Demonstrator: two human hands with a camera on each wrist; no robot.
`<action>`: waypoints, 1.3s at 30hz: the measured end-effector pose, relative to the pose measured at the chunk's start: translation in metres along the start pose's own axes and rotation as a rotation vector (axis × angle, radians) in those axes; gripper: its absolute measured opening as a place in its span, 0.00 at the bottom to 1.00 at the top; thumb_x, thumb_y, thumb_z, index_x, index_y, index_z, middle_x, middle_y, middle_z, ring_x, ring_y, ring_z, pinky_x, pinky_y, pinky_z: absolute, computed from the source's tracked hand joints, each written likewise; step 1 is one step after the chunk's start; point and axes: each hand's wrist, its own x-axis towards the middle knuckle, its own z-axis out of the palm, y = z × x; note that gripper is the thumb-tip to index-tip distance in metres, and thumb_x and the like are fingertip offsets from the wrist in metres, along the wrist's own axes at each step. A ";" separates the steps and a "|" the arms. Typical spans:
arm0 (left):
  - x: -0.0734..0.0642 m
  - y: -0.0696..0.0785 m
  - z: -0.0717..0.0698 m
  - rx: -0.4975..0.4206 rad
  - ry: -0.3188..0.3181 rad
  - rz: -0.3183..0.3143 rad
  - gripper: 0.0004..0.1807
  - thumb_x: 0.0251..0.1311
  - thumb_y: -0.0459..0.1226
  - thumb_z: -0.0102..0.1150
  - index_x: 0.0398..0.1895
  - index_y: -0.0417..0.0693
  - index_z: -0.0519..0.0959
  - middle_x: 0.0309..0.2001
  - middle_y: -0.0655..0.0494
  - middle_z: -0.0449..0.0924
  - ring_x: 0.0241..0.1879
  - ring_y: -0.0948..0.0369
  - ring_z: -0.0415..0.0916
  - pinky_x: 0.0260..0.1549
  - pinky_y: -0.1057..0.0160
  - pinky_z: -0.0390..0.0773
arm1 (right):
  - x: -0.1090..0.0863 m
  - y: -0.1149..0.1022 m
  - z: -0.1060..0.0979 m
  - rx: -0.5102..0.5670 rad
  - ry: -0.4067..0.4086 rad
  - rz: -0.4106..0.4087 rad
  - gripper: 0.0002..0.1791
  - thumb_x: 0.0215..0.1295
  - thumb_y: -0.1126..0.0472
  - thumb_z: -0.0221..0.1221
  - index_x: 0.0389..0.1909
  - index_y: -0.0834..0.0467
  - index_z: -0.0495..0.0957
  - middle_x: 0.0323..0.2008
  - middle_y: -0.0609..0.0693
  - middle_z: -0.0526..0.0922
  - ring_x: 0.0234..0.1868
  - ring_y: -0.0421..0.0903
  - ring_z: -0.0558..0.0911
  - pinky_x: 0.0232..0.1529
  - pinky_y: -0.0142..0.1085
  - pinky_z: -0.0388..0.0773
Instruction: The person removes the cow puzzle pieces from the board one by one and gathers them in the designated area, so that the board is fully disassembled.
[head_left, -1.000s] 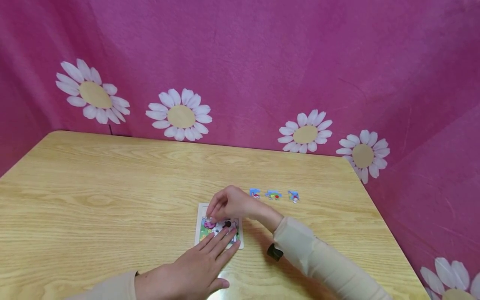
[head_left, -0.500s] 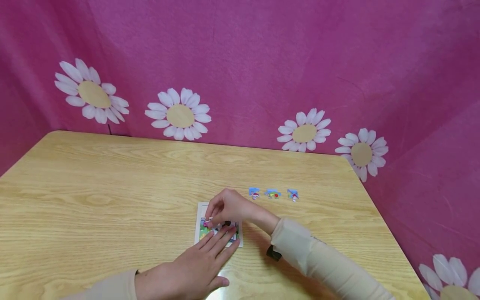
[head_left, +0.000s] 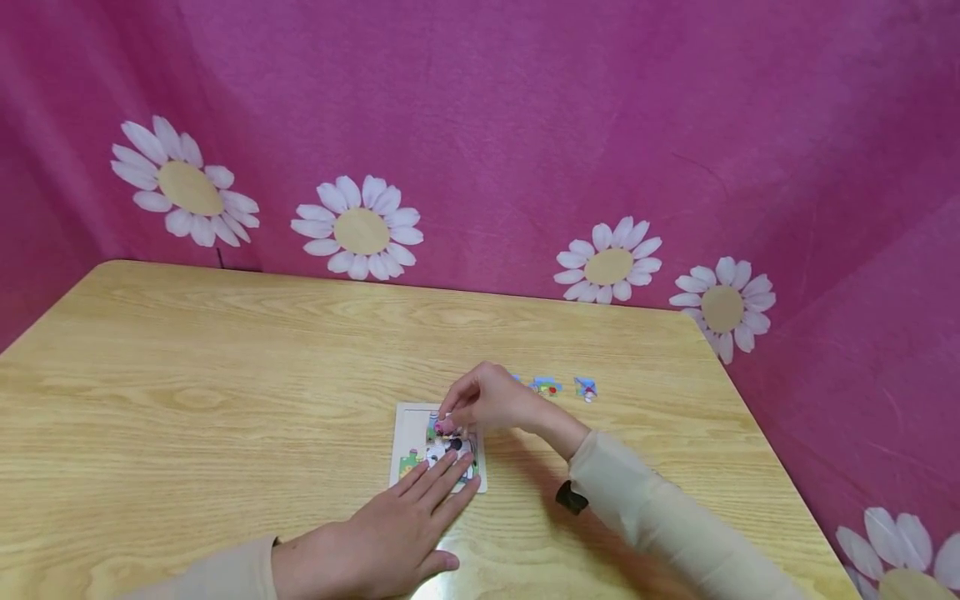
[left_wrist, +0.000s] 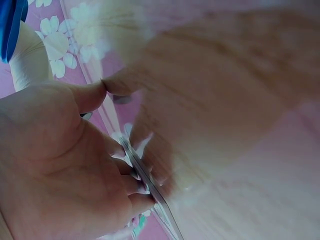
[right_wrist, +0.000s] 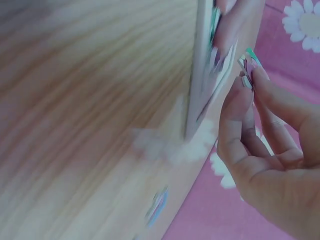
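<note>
Carried toward 2 o'clock since the earlier frame, a pink puzzle piece [head_left: 443, 427] is pinched between the thumb and fingers of the right hand [head_left: 493, 398], over the 12 o'clock part of the puzzle tray [head_left: 410, 427]. From 7 o'clock, the left hand [head_left: 396, 532] is laid on the tray, fingers straight. Loose pieces [head_left: 547, 387] are seen at 2 o'clock.

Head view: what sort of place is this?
Probably a screened-off tabletop workspace: a wood-look table, a flowered pink cloth hanging behind it, and a puzzle tray with loose pieces nearby.
</note>
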 end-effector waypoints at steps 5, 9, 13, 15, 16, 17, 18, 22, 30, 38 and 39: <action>0.000 0.001 -0.001 -0.011 0.012 -0.001 0.41 0.72 0.57 0.42 0.78 0.45 0.47 0.79 0.46 0.35 0.77 0.52 0.33 0.71 0.50 0.47 | -0.015 0.018 -0.020 0.013 0.037 0.059 0.02 0.58 0.70 0.67 0.31 0.66 0.86 0.24 0.50 0.86 0.24 0.37 0.79 0.28 0.34 0.78; 0.000 0.001 -0.001 -0.009 0.017 -0.008 0.40 0.72 0.57 0.42 0.79 0.46 0.47 0.79 0.46 0.36 0.77 0.52 0.33 0.71 0.51 0.47 | -0.028 0.031 -0.035 0.021 0.070 0.131 0.02 0.58 0.70 0.68 0.31 0.66 0.86 0.24 0.51 0.86 0.23 0.38 0.78 0.29 0.37 0.80; 0.000 0.000 0.000 -0.036 0.010 -0.009 0.40 0.72 0.56 0.42 0.79 0.47 0.47 0.79 0.47 0.36 0.77 0.52 0.33 0.71 0.51 0.47 | -0.038 0.043 -0.044 0.030 0.091 0.170 0.02 0.58 0.71 0.67 0.31 0.67 0.86 0.24 0.52 0.85 0.21 0.40 0.78 0.27 0.37 0.80; 0.001 -0.002 0.001 -0.062 0.007 -0.003 0.40 0.72 0.56 0.42 0.79 0.46 0.47 0.79 0.46 0.35 0.77 0.51 0.32 0.71 0.50 0.46 | -0.040 0.047 -0.046 0.029 0.096 0.173 0.02 0.58 0.71 0.66 0.31 0.67 0.85 0.23 0.52 0.85 0.20 0.40 0.77 0.26 0.36 0.79; 0.001 -0.002 0.001 -0.065 0.005 -0.003 0.40 0.72 0.56 0.41 0.79 0.46 0.47 0.79 0.46 0.35 0.77 0.51 0.32 0.71 0.50 0.46 | -0.041 0.048 -0.046 0.028 0.098 0.173 0.02 0.58 0.71 0.67 0.31 0.68 0.85 0.23 0.52 0.85 0.20 0.40 0.77 0.26 0.35 0.79; 0.001 -0.003 0.001 -0.068 0.003 -0.003 0.40 0.72 0.56 0.41 0.79 0.46 0.47 0.79 0.46 0.35 0.77 0.51 0.32 0.71 0.49 0.46 | -0.041 0.049 -0.046 0.031 0.101 0.175 0.02 0.58 0.72 0.67 0.31 0.68 0.85 0.23 0.52 0.85 0.20 0.40 0.77 0.26 0.35 0.79; 0.001 -0.002 0.001 -0.065 0.002 -0.004 0.40 0.72 0.57 0.41 0.79 0.47 0.47 0.79 0.46 0.35 0.77 0.51 0.32 0.71 0.50 0.46 | -0.041 0.050 -0.046 0.032 0.102 0.173 0.02 0.57 0.72 0.67 0.31 0.68 0.85 0.23 0.53 0.85 0.21 0.40 0.78 0.26 0.35 0.80; 0.001 -0.001 0.001 -0.027 0.009 -0.009 0.40 0.72 0.57 0.41 0.79 0.47 0.47 0.79 0.47 0.36 0.77 0.52 0.33 0.71 0.51 0.47 | -0.041 0.051 -0.046 -0.020 0.116 0.166 0.01 0.56 0.72 0.68 0.29 0.65 0.85 0.23 0.51 0.85 0.21 0.40 0.80 0.25 0.35 0.80; 0.001 0.001 0.000 0.014 0.014 -0.011 0.40 0.72 0.57 0.41 0.79 0.47 0.47 0.79 0.47 0.35 0.77 0.52 0.33 0.71 0.52 0.47 | -0.040 0.051 -0.047 -0.216 0.161 0.089 0.05 0.51 0.69 0.72 0.26 0.61 0.85 0.21 0.45 0.83 0.24 0.38 0.78 0.27 0.31 0.75; 0.001 0.001 0.001 0.013 0.005 -0.015 0.40 0.72 0.57 0.41 0.79 0.47 0.47 0.79 0.47 0.35 0.77 0.52 0.33 0.71 0.52 0.47 | -0.041 0.050 -0.045 -0.225 0.160 0.059 0.05 0.51 0.69 0.73 0.25 0.62 0.85 0.21 0.46 0.82 0.24 0.38 0.79 0.28 0.30 0.76; 0.001 0.001 0.001 0.016 0.005 -0.015 0.40 0.72 0.57 0.41 0.79 0.47 0.47 0.79 0.47 0.35 0.77 0.52 0.33 0.71 0.52 0.47 | -0.041 0.050 -0.045 -0.223 0.158 0.060 0.05 0.51 0.69 0.73 0.25 0.62 0.85 0.21 0.46 0.82 0.25 0.39 0.79 0.29 0.30 0.76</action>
